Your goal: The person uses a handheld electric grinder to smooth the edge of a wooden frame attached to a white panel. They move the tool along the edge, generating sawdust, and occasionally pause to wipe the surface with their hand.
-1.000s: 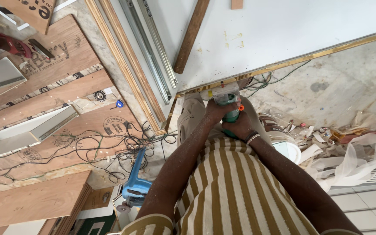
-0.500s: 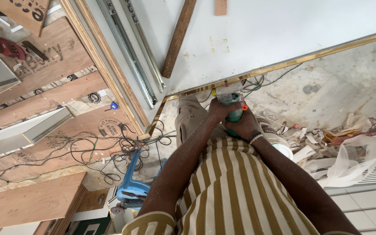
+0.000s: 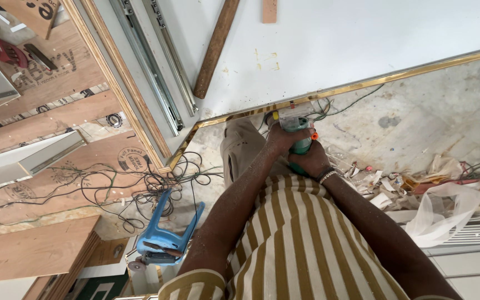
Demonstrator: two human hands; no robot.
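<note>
Dusty grey concrete floor (image 3: 434,111) lies below you, strewn with tangled black cables (image 3: 140,183) and scraps, and a large white laminated board (image 3: 351,44) with a shiny gold edge strip (image 3: 418,71) lies across it. Your left hand (image 3: 281,138) and right hand (image 3: 308,161) are both clenched around the small teal-bodied power trimmer (image 3: 297,125), whose grey head sits against the gold strip near the board's corner. Keep the base flat on the white face so the cutter does not tilt and gouge the strip. Feed along the edge steadily, I would judge, rather than lingering at one spot. Its thin cord (image 3: 356,97) trails along the edge just beside the head; keep it behind the tool. A brown wooden batten (image 3: 215,47) and grey metal drawer slides (image 3: 156,66) rest on the board, well apart from your grip. A blue plastic-handled tool (image 3: 165,236) lies by your left elbow.
</note>
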